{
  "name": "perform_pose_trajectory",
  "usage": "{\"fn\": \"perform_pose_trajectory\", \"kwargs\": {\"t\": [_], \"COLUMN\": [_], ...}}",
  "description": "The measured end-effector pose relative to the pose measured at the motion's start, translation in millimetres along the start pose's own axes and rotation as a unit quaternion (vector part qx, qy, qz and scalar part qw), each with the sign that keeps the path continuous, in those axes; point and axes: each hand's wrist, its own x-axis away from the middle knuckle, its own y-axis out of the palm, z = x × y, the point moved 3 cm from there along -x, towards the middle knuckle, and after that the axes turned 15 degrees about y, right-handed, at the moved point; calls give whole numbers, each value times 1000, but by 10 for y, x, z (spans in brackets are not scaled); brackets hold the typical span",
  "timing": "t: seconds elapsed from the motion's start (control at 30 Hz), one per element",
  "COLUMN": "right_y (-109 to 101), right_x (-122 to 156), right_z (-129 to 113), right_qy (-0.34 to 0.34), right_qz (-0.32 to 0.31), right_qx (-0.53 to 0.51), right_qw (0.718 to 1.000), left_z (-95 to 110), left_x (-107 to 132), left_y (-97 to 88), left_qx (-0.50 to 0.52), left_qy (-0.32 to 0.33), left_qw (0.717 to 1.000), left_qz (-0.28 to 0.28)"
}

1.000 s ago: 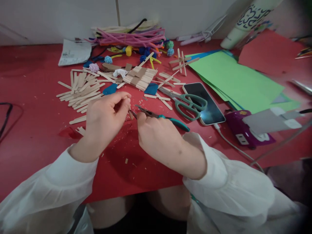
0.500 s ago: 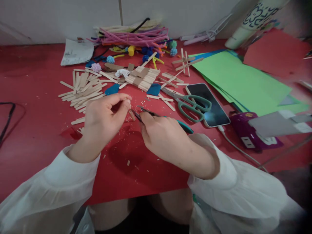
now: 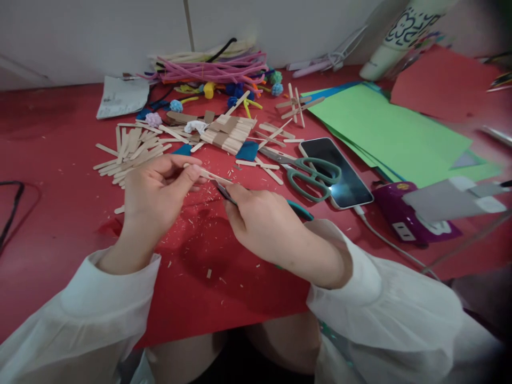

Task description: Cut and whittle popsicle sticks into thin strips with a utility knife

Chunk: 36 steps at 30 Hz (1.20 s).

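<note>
My left hand [image 3: 154, 197] pinches a wooden craft stick [image 3: 212, 175] between thumb and fingers. The stick points right, and a notch seems cut in its edge. In my right hand [image 3: 268, 224] are pliers [image 3: 302, 210] with teal handles and dark jaws, mostly covered by the fingers. Their jaw tips are at the stick; whether they touch it I cannot tell. Small wood chips [image 3: 191, 220] lie scattered on the red tabletop [image 3: 192, 298] below. Beyond my left hand spreads a heap of craft sticks [image 3: 132, 146].
Green-handled scissors [image 3: 308, 181] rest partly on a charging phone [image 3: 350, 184]. Green paper sheets [image 3: 388, 128], a purple power strip [image 3: 400, 213] and a patterned bottle [image 3: 394, 45] occupy the right. Pink pipe cleaners [image 3: 212, 69] and a taped stick raft [image 3: 230, 133] sit toward the wall.
The stick has swung from pointing down to lying out to the right, toward the pliers. The plier jaws, seen spread before, are now beside it. My left hand shifted slightly left.
</note>
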Motion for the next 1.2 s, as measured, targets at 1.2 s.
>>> {"fn": "perform_pose_trajectory", "kwargs": {"t": [1.2], "right_y": [-142], "right_x": [-272], "right_z": [256], "right_qy": [60], "right_qz": [-81], "right_qx": [-570], "right_qw": [815], "left_z": [52], "left_x": [130], "left_y": [-65], "left_qx": [84], "left_qy": [-63], "left_qw": [966], "left_qz": [-237]}}
